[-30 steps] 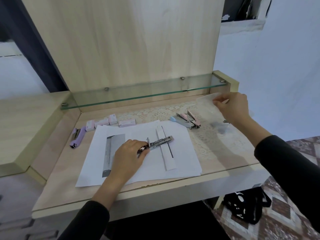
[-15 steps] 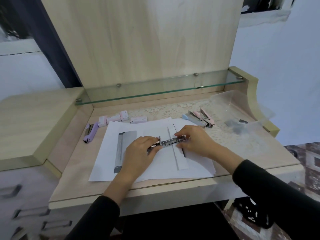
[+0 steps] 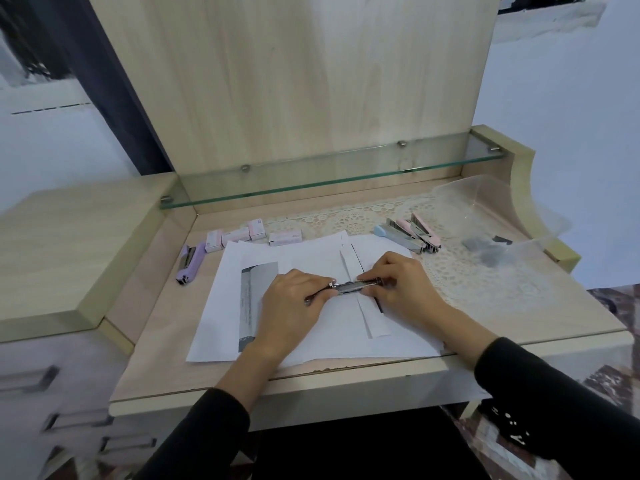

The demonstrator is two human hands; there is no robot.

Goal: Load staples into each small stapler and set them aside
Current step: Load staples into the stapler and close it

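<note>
A small metal stapler [image 3: 353,285] lies on white paper sheets [image 3: 304,258] in the middle of the desk. My left hand [image 3: 294,303] grips its left end and my right hand [image 3: 401,289] pinches its right end. A purple stapler [image 3: 189,264] lies at the left on the bare wood. A blue stapler [image 3: 398,237] and two pink ones [image 3: 426,232] lie together at the back right on a lace mat. Several small pink staple boxes [image 3: 249,234] stand in a row behind the paper.
A clear plastic container [image 3: 491,216] with dark items stands at the right, on the lace mat [image 3: 478,275]. A glass shelf [image 3: 329,174] runs across the back over the desk. Drawers [image 3: 45,403] sit at lower left. The desk's front edge [image 3: 311,379] is near my forearms.
My right hand left the plastic container at the right and came onto the stapler's right end. My left hand kept its hold on the stapler. The view shifted slightly.
</note>
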